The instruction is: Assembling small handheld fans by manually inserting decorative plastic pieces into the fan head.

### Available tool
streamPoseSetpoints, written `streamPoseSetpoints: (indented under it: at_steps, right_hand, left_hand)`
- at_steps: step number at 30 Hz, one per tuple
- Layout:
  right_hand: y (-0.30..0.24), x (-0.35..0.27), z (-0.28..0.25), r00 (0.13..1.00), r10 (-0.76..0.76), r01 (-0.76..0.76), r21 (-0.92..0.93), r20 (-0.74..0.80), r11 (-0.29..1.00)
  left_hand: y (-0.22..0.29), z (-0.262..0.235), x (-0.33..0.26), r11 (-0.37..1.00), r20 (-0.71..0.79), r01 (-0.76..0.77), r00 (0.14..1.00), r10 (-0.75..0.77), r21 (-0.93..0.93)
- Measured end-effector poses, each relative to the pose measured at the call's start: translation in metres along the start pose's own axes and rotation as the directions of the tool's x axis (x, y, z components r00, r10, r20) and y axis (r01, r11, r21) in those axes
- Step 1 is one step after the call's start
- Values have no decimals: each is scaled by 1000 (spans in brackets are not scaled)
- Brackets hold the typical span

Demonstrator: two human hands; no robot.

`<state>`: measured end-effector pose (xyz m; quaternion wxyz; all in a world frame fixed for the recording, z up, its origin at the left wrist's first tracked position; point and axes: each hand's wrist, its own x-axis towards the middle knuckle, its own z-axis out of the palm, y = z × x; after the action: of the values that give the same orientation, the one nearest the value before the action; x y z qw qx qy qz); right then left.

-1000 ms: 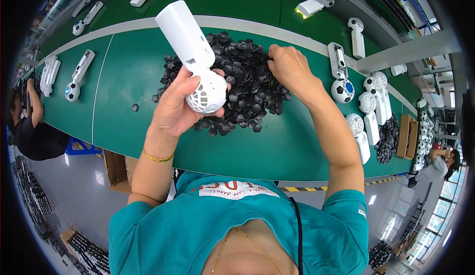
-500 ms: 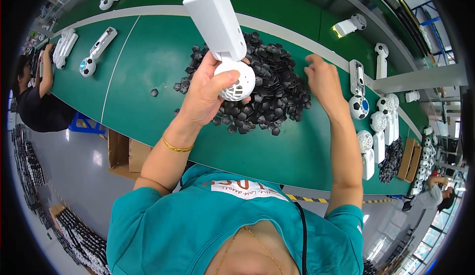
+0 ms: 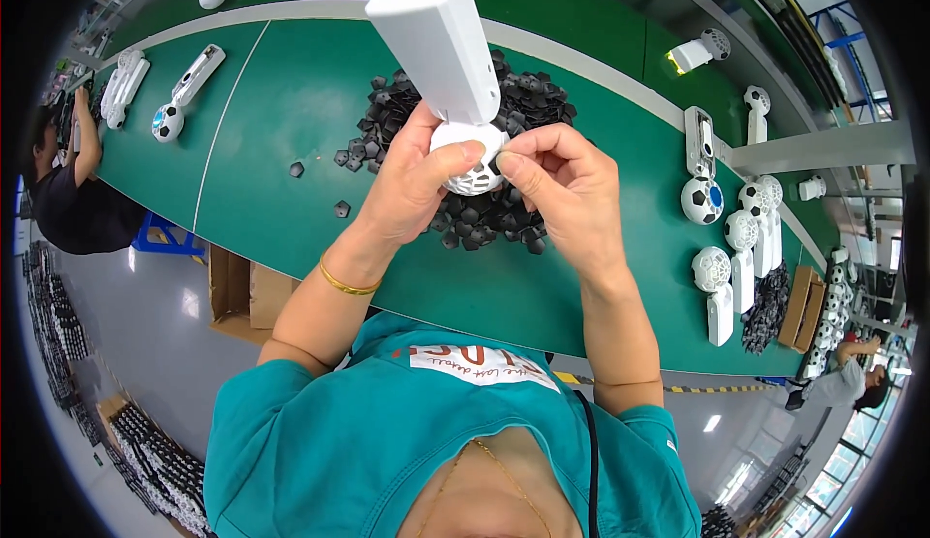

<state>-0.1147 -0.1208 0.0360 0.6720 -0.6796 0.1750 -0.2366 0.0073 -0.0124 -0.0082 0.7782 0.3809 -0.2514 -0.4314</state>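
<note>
left hand clasps white fan by its head; right hand pinches there

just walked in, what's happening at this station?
A person at a green conveyor table holds a white handheld device with a round grille head in the left hand. The right hand pinches at the grille head, fingertips against it. Behind the hands lies a pile of small black pieces. More white devices, some with ball-patterned heads, lie on the table to the right. Another person works at far left.
</note>
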Motion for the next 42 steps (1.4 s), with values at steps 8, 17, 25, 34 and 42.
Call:
streamPoseSetpoints:
  at_steps: [8,17,25,34,42]
  right_hand:
    - [5,4,-1,999,-3,4,-18,37,1000]
    - [1,5,-2,996,78,-74,-74,46,994]
    - [-4,15,-14,977,-14,74,-275,215,959]
    - [-4,5,-2,993,20,16,-304,114,953]
    - [12,1,4,1000,-17,18,-83,17,996]
  left_hand:
    - [0,-3,-1,1000,5,10,1000,-10,2]
    - [-2,-2,0,1000,-18,-16,1000,17,26]
    - [6,-1,-1,994,39,77,996,-80,76]
    - [4,2,-4,993,-44,13,999,-8,117]
    - [-4,6,-8,964,-102,-176,975,199,198]
